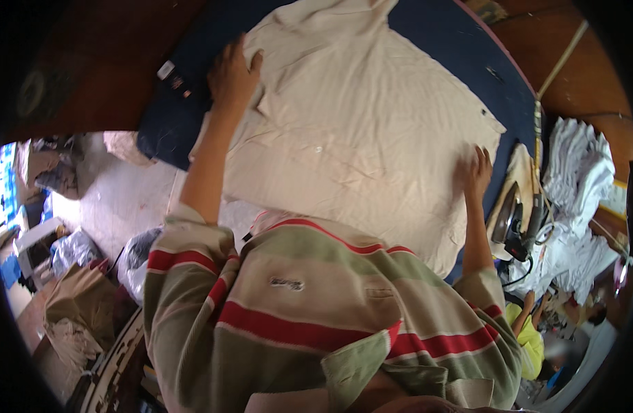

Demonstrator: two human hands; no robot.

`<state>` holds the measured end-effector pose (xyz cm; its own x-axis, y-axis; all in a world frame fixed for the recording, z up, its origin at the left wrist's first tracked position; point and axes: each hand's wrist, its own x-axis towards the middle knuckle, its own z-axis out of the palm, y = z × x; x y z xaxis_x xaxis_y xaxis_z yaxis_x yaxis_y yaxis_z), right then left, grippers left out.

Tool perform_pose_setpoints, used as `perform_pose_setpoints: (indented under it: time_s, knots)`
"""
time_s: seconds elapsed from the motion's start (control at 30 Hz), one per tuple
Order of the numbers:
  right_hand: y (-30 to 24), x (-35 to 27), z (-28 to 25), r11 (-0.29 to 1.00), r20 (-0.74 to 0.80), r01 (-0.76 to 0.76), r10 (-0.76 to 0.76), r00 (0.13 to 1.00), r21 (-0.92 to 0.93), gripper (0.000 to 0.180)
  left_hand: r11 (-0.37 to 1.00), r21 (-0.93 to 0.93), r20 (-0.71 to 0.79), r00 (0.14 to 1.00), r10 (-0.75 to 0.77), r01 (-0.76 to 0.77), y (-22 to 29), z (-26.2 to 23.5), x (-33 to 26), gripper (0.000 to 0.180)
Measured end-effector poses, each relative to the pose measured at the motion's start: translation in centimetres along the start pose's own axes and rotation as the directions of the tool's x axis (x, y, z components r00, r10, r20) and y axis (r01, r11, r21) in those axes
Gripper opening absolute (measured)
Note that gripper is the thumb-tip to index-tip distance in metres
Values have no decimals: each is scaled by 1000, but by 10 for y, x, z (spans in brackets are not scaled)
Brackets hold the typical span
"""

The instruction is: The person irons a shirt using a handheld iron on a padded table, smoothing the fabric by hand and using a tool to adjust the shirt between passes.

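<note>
A cream garment, apparently a shirt with a small button, lies spread over a table covered in dark blue cloth. Creases run across its middle, and its lower edge hangs toward me. My left hand rests at the garment's left edge, fingers and thumb apart. On its right side lies my right hand, fingers stretched out and slightly blurred. Neither hand appears to hold anything. A small dark tag or packet lies on the blue cloth left of my left hand.
To the right, an iron with a cord sits on a beige pad beside the table. Past it are stacked white garments. A person in yellow is at lower right. Plastic bags and brown cloth lie at lower left.
</note>
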<state>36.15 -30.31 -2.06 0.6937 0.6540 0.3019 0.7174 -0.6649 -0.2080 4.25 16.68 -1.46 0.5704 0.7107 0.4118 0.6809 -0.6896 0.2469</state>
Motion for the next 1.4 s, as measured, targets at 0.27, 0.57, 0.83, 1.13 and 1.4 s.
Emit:
perform_pose_setpoints:
  time_s: [0.27, 0.57, 0.83, 1.13, 1.4]
  knots:
    - [23, 55, 33, 990, 143, -65, 83, 986, -121, 46, 896, 421, 272, 962, 25, -143, -28, 20, 76, 33]
    - [73, 97, 41, 822, -267, -564, 527, 807, -81, 38, 789, -159, 173, 770, 614, -593, 181, 86, 100, 33]
    - [75, 102, 44, 817, -272, -577, 554, 787, -5, 23, 881, -164, 17, 891, 453, -445, 180, 119, 102, 24]
    - [83, 102, 43, 814, -263, -580, 567, 780, 34, 32, 873, -169, 76, 877, 474, -457, 179, 128, 107, 20]
    - [119, 110, 35, 848, -233, -508, 529, 816, 149, 36, 843, -131, 43, 846, 531, -522, 173, 130, 106, 16]
